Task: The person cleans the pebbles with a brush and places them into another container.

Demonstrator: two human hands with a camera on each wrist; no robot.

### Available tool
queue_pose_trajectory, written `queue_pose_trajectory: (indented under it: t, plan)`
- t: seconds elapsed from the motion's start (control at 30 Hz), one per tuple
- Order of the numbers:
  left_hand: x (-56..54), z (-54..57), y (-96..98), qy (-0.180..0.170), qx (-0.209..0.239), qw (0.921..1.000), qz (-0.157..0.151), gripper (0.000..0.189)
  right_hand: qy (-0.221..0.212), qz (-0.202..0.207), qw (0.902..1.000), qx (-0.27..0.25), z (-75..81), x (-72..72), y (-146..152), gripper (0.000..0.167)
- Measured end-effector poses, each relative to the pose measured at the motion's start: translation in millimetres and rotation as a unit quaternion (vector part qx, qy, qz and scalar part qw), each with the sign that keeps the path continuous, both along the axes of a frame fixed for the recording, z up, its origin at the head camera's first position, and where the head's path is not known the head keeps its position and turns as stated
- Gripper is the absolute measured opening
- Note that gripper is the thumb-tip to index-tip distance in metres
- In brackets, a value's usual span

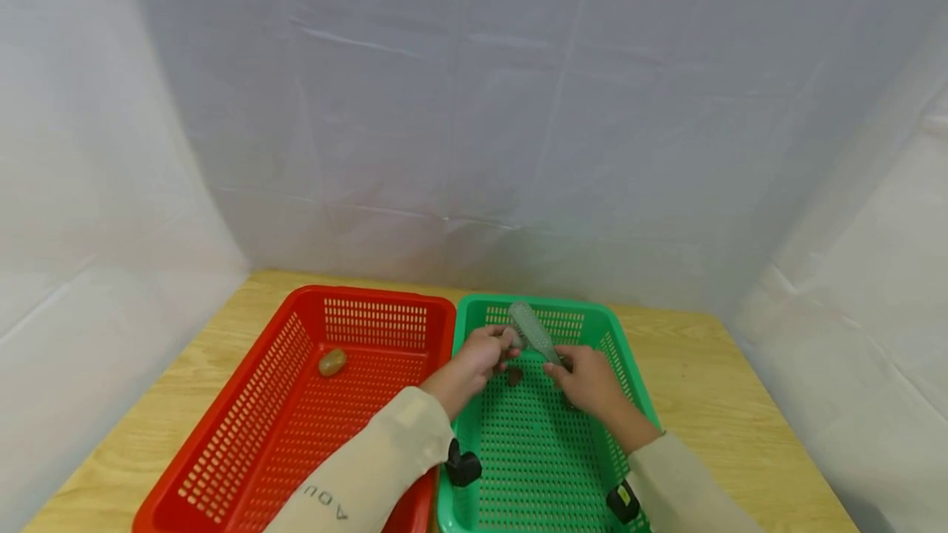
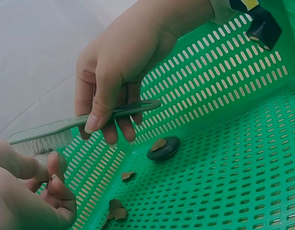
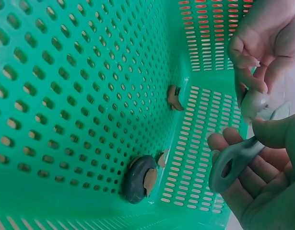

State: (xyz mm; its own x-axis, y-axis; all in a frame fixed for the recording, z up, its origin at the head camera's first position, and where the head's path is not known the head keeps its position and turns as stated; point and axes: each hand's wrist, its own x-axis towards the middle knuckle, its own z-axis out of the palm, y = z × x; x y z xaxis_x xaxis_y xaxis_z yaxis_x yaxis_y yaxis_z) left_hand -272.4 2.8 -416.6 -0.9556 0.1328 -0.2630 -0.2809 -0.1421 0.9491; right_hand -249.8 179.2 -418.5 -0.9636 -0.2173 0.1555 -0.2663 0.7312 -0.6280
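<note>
Above the far end of the green basket [image 1: 548,508], my left hand [image 1: 477,356] pinches a pale, smooth rounded stone [image 3: 254,103] between thumb and fingertips. My right hand [image 1: 588,385] grips a grey-green brush [image 2: 65,125] by its handle, thumb on top. The white bristles [image 2: 46,143] face down against or very close to the stone, which the left fingers partly hide. Below the hands, on the basket floor, sits a dark oval stone [image 3: 136,179] with a dry leaf scrap [image 3: 150,181] on it. Brown leaf pieces [image 2: 117,211] lie near it.
To the left stands a red basket [image 1: 296,296], its side against the green one. A brown oval stone [image 1: 332,362] lies in it near the far left corner. Both baskets rest on a wooden table [image 1: 711,401] with white sheeting [image 1: 474,105] around it.
</note>
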Motion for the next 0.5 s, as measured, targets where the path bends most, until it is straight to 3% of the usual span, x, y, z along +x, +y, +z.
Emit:
queue_pose_trajectory:
  t: [0.33, 0.5]
  plan:
    - [-1.4, -1.3, -0.7, -0.007, 0.008, 0.9999, -0.002, 0.037, -0.003, -0.013, 0.9998, -0.014, 1.8, 1.8, -0.3, 0.016]
    - [-2.3, -1.1, -0.4, -0.010, 0.020, 0.9998, 0.002, 0.036, -0.013, -0.023, 0.9994, -0.024, 3.5, 1.7, 0.9, 0.020]
